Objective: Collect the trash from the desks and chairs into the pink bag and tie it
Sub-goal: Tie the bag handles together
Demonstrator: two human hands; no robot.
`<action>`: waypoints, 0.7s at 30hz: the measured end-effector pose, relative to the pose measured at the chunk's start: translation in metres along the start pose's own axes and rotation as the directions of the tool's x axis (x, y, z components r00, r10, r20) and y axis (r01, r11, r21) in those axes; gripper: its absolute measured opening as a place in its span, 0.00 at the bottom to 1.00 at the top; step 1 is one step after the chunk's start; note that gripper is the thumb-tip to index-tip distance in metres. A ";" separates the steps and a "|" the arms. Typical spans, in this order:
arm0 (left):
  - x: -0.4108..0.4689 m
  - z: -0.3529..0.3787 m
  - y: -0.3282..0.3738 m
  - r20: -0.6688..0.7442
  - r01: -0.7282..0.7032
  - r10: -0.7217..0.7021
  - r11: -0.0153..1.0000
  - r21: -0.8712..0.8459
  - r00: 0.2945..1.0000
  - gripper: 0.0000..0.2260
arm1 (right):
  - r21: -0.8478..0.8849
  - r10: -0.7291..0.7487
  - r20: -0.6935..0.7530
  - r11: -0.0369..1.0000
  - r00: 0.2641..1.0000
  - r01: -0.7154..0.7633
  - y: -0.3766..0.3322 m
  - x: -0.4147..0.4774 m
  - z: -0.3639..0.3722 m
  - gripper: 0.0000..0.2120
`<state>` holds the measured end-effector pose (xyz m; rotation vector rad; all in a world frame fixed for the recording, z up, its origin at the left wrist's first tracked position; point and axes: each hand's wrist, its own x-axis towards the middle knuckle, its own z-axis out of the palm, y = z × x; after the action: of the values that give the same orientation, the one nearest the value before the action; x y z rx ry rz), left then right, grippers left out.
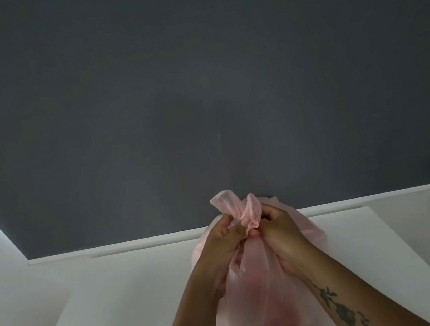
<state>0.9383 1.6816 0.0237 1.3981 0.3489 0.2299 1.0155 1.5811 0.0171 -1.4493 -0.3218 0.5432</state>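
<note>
My left hand (pixel 220 240) and right hand (pixel 275 230) pinch the twisted neck of the pink bag (pixel 265 294) (something reddish inside), fingers (pixel 235 227) clenched on it above the white desk (pixel 133 298).

Pink bag (pixel 264 288), white desk (pixel 133 298), grey wall (pixel 197 82)

Both forearms converge forward. Left grip (pixel 223 240) and right grip (pixel 280 232) meet, fingers curled, each pinching the pink bag (pixel 265 294) at its twisted neck; right forearm tattooed.

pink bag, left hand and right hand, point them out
pink bag (pixel 264 288), head view, on its body below the hands
left hand (pixel 223 240), head view, middle of the hand
right hand (pixel 280 232), head view, middle of the hand
</note>
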 end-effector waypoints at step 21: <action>-0.004 0.010 -0.008 -0.402 -0.142 0.303 0.913 0.382 0.864 0.17 | -0.247 -0.386 -0.301 0.915 0.872 0.320 0.002 -0.008 0.002 0.11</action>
<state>0.9381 1.6696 0.0178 1.7275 0.6358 0.7301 1.0078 1.5790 0.0166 -1.5906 -0.3567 -0.0477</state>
